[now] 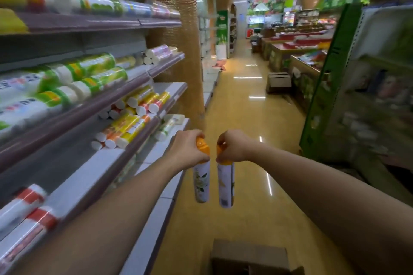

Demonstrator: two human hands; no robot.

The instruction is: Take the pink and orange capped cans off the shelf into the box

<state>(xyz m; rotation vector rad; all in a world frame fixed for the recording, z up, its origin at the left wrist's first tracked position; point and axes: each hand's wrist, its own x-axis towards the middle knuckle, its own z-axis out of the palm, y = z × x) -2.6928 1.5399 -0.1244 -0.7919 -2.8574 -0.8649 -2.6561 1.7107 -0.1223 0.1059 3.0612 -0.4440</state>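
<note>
Beside shelf edge | left hand, right hand each gripping spray cans | aisle floor open

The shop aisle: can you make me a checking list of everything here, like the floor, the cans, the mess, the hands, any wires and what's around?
Surface: shiny yellow floor, with light glare.
Job's things: two white spray cans with orange caps, left can and right can, hanging upright, side by side, apart.
Clutter: open box at the feet; another box farther down the aisle.
Grips: left hand holds the left can by its cap; right hand pinches the right can's cap.
Cables: nothing seen.
Surroundings: shelves of wrapped rolls on the left, green rack on the right, produce bins beyond.
</note>
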